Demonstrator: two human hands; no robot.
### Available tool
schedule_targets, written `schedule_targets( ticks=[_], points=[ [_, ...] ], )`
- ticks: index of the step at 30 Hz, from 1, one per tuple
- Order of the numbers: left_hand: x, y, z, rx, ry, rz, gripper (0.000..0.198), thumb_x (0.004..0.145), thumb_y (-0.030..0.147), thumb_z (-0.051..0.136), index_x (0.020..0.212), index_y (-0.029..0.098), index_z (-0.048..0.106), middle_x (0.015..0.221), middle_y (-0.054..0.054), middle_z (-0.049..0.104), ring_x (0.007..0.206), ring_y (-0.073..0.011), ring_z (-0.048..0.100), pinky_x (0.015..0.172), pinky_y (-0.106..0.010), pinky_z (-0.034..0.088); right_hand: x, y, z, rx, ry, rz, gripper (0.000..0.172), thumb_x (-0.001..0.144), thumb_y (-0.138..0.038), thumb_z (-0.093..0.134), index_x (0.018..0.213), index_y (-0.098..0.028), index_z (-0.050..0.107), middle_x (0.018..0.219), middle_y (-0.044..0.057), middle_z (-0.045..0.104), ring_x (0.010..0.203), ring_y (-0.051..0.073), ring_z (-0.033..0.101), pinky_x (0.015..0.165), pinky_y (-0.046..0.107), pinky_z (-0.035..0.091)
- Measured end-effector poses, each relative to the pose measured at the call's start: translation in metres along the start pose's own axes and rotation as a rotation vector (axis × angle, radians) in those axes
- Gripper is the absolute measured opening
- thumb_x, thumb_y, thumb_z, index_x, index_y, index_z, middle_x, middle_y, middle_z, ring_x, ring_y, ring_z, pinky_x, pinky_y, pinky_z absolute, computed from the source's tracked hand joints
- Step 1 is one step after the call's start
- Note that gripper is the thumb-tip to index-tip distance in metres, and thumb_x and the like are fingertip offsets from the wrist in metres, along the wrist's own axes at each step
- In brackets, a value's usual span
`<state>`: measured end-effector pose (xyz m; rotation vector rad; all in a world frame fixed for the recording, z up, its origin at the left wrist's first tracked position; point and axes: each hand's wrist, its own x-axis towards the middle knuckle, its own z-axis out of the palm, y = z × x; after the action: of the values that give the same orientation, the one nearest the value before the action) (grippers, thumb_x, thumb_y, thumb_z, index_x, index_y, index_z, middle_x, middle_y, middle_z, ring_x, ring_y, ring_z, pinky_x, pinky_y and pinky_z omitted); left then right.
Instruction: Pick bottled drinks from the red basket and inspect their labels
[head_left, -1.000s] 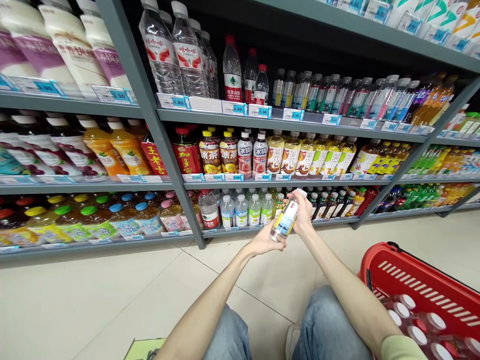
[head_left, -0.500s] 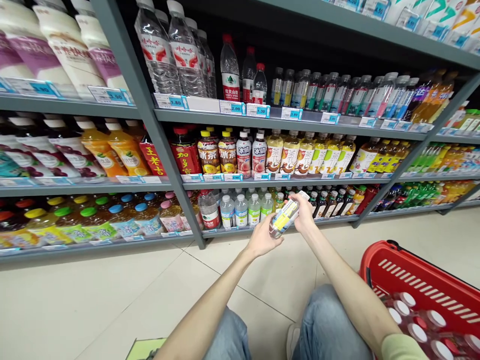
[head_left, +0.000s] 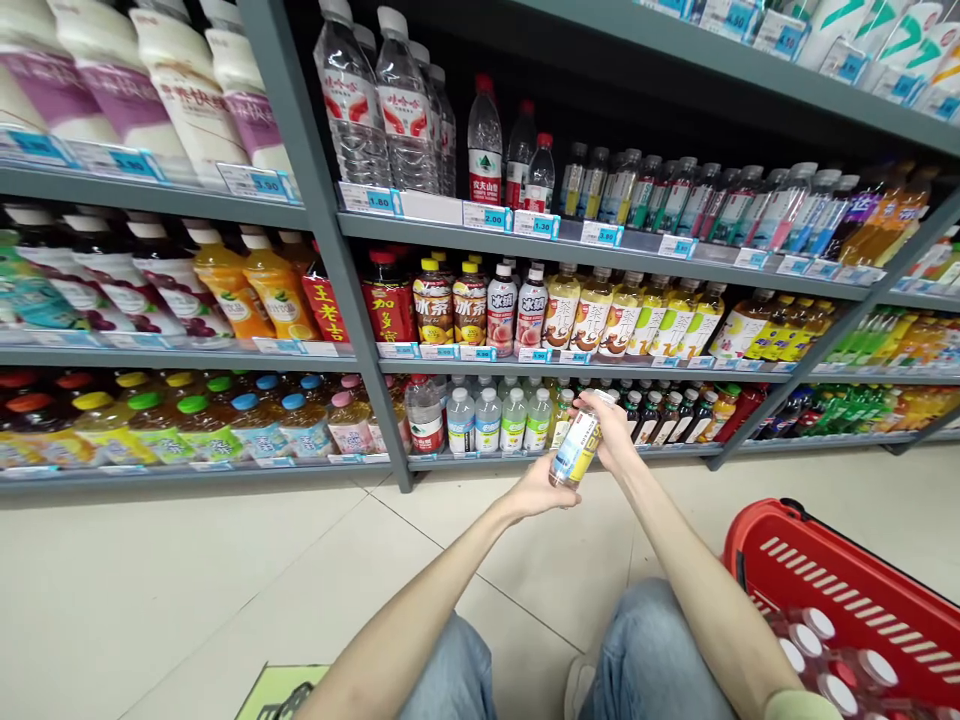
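I hold a small drink bottle (head_left: 576, 449) with a white, yellow and blue label in both hands, out in front of the bottom shelf. My left hand (head_left: 537, 489) cups its base from below. My right hand (head_left: 613, 430) wraps the upper part and covers the cap. The bottle stands nearly upright, leaning slightly right. Just behind it is a row of similar pale bottles (head_left: 495, 418) on the lowest shelf.
Grey store shelving (head_left: 352, 300) with several tiers of bottled drinks and price tags fills the view. A red shopping basket (head_left: 832, 590) holding several white-capped bottles sits at my right knee. A green printed sheet (head_left: 277, 690) lies on the tiled floor.
The bottle has gone from lying tilted between my hands to nearly upright. My view has shifted slightly, with the shelves sitting a little lower and to the right.
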<state>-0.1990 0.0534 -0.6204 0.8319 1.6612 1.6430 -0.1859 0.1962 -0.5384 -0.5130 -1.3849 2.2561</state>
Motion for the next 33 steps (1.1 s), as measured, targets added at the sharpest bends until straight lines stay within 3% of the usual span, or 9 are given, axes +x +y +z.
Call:
schedule_targets(
  ticks=[4,11,18,20,23,28,30,33],
  points=[
    [0.004,-0.006,0.002,0.083,0.065,0.01,0.053,0.06,0.02,0.081,0.106,0.014,0.056,0.08,0.0,0.064,0.066,-0.0132,0.059,0.06,-0.025,0.047,0.004,0.002,-0.002,0.0,0.044,-0.008,0.02,0.06,-0.025,0.081,0.071,-0.014,0.068,0.069,0.004,0.072,0.056,0.017,0.067,0.048,0.026,0.054],
    [-0.001,0.006,0.001,0.273,0.147,0.013,0.048,0.06,0.022,0.08,0.103,0.015,0.059,0.08,-0.001,0.067,0.07,-0.0164,0.062,0.064,-0.027,0.047,0.002,0.001,-0.001,0.007,0.081,-0.019,0.02,0.06,-0.024,0.081,0.072,-0.014,0.068,0.071,0.003,0.073,0.058,0.016,0.067,0.051,0.026,0.054],
    [-0.008,0.021,0.004,0.521,0.36,-0.016,0.063,0.058,0.02,0.078,0.117,0.017,0.057,0.089,-0.008,0.068,0.094,-0.0333,0.066,0.08,-0.039,0.047,0.013,0.01,-0.009,0.06,0.186,-0.019,0.03,0.054,-0.017,0.084,0.075,-0.018,0.063,0.06,-0.002,0.067,0.052,0.014,0.062,0.047,0.024,0.051],
    [-0.008,0.025,0.005,0.525,0.336,-0.012,0.068,0.058,0.023,0.08,0.121,0.017,0.056,0.092,-0.009,0.069,0.097,-0.0347,0.066,0.084,-0.041,0.047,0.017,0.01,-0.012,0.1,0.189,-0.018,0.034,0.053,-0.017,0.083,0.079,-0.019,0.062,0.06,-0.004,0.067,0.054,0.015,0.064,0.049,0.025,0.052],
    [-0.009,0.032,0.001,0.457,0.209,-0.002,0.071,0.06,0.03,0.084,0.124,0.016,0.055,0.087,-0.006,0.071,0.087,-0.0291,0.068,0.079,-0.039,0.051,0.019,0.007,-0.017,0.146,0.146,-0.044,0.041,0.055,-0.022,0.086,0.089,-0.021,0.063,0.067,-0.004,0.069,0.061,0.016,0.068,0.053,0.026,0.055],
    [-0.011,0.042,-0.011,0.308,-0.042,-0.004,0.062,0.068,0.035,0.082,0.122,0.016,0.058,0.099,-0.011,0.073,0.08,-0.0206,0.071,0.066,-0.031,0.055,0.012,0.002,-0.014,0.252,-0.08,-0.1,0.049,0.061,-0.029,0.086,0.104,-0.023,0.062,0.073,-0.005,0.07,0.064,0.017,0.069,0.061,0.031,0.06],
    [-0.013,0.042,-0.01,0.321,-0.057,-0.009,0.049,0.069,0.033,0.081,0.11,0.014,0.063,0.096,-0.011,0.074,0.078,-0.0206,0.071,0.066,-0.031,0.055,0.009,0.003,-0.011,0.239,-0.088,-0.11,0.046,0.061,-0.028,0.085,0.101,-0.022,0.062,0.075,-0.003,0.071,0.066,0.018,0.07,0.062,0.032,0.061],
    [-0.015,0.038,-0.005,0.437,0.069,-0.022,0.041,0.07,0.031,0.076,0.105,0.015,0.062,0.089,-0.009,0.072,0.076,-0.0229,0.071,0.068,-0.033,0.055,0.009,0.007,-0.007,0.163,0.032,-0.069,0.036,0.059,-0.026,0.085,0.088,-0.019,0.064,0.076,0.001,0.073,0.069,0.019,0.071,0.058,0.028,0.059]
  ],
)
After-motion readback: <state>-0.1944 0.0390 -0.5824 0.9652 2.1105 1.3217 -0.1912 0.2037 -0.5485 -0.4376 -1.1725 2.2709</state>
